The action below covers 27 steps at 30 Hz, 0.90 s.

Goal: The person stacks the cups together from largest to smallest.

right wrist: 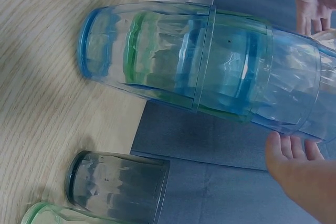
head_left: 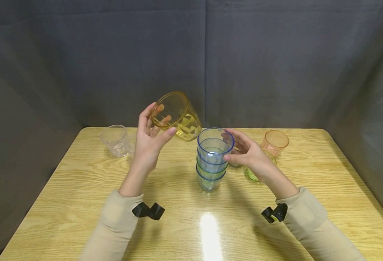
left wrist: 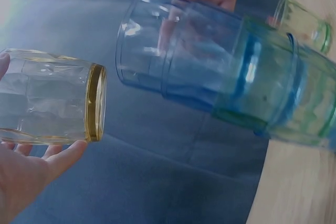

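My left hand (head_left: 149, 143) grips a yellow transparent cup (head_left: 188, 125) in the air, tilted with its mouth toward me and to the left. To the right of it, a stack of nested blue and green cups (head_left: 209, 181) stands upright on the table. My right hand (head_left: 248, 152) holds the topmost blue cup (head_left: 215, 145), thumb on the near side and fingers on the far side. In the left wrist view the yellow cup (left wrist: 47, 98) is apart from the stack (left wrist: 210, 66).
A clear cup (head_left: 114, 141) stands at the back left, with another clear one partly behind my left hand. Near my right hand are a grey cup (right wrist: 118, 184), a green cup (head_left: 252, 174) and an orange cup (head_left: 275, 142). A dark curtain (head_left: 243, 65) hangs behind the table.
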Motion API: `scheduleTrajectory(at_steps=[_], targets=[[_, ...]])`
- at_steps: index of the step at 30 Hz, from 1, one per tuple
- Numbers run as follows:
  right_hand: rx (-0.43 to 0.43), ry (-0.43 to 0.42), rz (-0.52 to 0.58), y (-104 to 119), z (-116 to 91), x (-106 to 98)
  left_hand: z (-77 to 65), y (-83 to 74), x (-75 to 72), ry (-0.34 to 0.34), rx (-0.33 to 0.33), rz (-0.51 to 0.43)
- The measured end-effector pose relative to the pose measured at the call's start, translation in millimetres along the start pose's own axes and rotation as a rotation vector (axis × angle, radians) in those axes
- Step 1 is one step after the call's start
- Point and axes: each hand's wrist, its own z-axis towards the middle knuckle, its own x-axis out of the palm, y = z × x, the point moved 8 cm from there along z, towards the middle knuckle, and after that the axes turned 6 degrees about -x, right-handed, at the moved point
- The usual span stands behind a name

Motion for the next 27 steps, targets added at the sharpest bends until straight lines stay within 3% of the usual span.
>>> scheduleTrajectory(at_steps=[12, 27], targets=[[-0.002, -0.01, -0.009, 1, 0, -2, 3.3, -5.6, 31.9, 0.08, 0.034, 0.049], [0.019, -0.022, -0.007, 1, -1, -3, 3.7, 8.7, 60.2, 0.187, -0.046, 0.147]])
